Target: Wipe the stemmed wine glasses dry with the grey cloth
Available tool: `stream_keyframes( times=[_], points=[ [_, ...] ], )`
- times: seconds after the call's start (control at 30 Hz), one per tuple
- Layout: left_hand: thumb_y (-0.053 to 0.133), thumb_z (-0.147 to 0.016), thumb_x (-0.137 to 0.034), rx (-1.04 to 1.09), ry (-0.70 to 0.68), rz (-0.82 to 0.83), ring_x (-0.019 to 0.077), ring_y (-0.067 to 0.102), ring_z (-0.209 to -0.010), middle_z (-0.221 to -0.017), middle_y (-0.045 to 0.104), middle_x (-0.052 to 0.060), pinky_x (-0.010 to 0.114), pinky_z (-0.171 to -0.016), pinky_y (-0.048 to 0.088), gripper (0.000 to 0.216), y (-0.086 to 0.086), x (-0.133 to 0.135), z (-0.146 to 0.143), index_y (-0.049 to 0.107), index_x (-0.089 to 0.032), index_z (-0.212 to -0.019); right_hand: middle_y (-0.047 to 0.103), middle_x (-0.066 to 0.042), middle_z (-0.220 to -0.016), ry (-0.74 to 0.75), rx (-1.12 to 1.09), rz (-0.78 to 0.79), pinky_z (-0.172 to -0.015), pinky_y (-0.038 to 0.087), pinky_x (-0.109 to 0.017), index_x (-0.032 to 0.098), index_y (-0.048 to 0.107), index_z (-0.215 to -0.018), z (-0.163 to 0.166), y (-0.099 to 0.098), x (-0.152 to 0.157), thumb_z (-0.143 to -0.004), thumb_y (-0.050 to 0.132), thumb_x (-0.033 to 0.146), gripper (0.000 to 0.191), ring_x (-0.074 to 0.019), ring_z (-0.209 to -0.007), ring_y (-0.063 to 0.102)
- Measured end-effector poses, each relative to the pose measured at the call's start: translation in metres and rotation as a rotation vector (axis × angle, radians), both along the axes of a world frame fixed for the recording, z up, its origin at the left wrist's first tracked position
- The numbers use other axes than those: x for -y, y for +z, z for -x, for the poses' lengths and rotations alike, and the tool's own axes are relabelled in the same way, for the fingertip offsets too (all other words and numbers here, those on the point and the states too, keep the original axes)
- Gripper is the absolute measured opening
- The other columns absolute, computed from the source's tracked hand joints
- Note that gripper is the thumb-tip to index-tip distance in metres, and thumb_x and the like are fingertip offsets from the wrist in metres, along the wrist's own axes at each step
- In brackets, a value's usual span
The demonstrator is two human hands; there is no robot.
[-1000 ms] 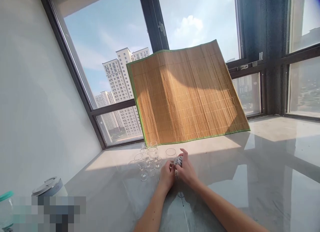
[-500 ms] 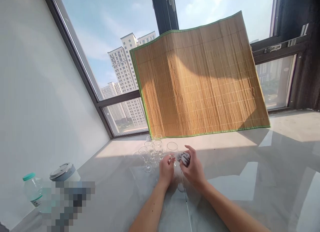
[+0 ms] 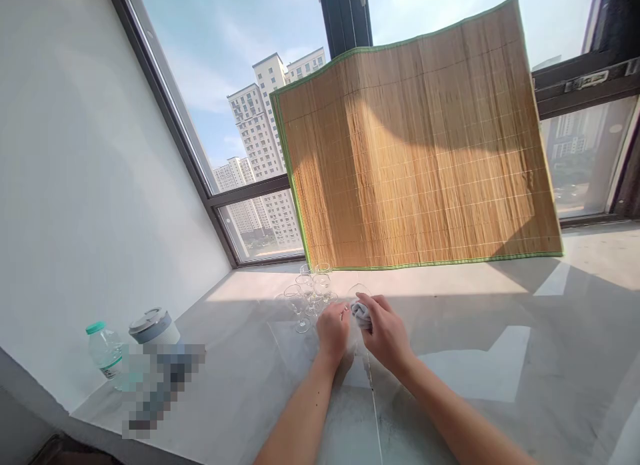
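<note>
My left hand [image 3: 333, 330] is closed, its fingertips pinched around a clear stemmed wine glass [image 3: 359, 289]. Only a faint rim of that glass shows above the hands; its stem is hidden by the fingers. My right hand [image 3: 389, 333] is wrapped round a crumpled grey-white cloth [image 3: 361, 314], which it presses against the glass. Just left of my left hand, several more clear wine glasses [image 3: 301, 306] stand upright in a tight cluster on the glossy stone ledge [image 3: 240, 385].
A bamboo mat [image 3: 420, 158] with green edging leans on the window behind the glasses. On the left stand a clear bottle with a green cap [image 3: 104, 351] and a lidded cup [image 3: 155, 328], beside a pixelated patch. A white wall [image 3: 90, 171] bounds the left side.
The view has shifted, so more of the ledge's left edge shows. My right hand with the cloth has come closer to my left hand, and its fingers have closed over the glass.
</note>
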State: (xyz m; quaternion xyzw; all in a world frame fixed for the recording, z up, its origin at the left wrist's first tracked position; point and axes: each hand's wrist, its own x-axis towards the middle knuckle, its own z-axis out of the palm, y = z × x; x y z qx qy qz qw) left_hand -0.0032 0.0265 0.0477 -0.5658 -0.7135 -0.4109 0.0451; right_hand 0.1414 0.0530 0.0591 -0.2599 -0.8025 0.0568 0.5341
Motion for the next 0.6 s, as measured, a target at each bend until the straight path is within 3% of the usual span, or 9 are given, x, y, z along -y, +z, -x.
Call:
stream_keyframes(
  times=[0.27,0.6],
  points=[
    [0.047,-0.088,-0.021,-0.021,0.012,0.003,0.0213,0.063,-0.084,-0.088,0.071,0.009,0.028,-0.072,0.041,0.027,0.002,-0.003,-0.001,0.073,-0.020,-0.085,0.064,-0.009,-0.099,-0.052,0.031,0.084,-0.070,0.050,-0.031,0.021,0.045,-0.133,0.001,0.003,-0.001,-0.076,0.049,0.007,0.059,-0.0244,-0.091,0.058],
    [0.049,-0.088,-0.020,-0.027,0.029,0.037,0.0193,0.065,-0.084,-0.093,0.072,0.008,0.026,-0.070,0.040,0.026,0.004,-0.001,-0.003,0.075,-0.020,-0.093,0.063,-0.010,-0.102,-0.058,0.098,0.124,-0.069,0.049,-0.031,0.020,0.040,-0.135,-0.002,0.010,0.002,-0.077,0.048,0.007,0.059,-0.0254,-0.098,0.056]
  ],
)
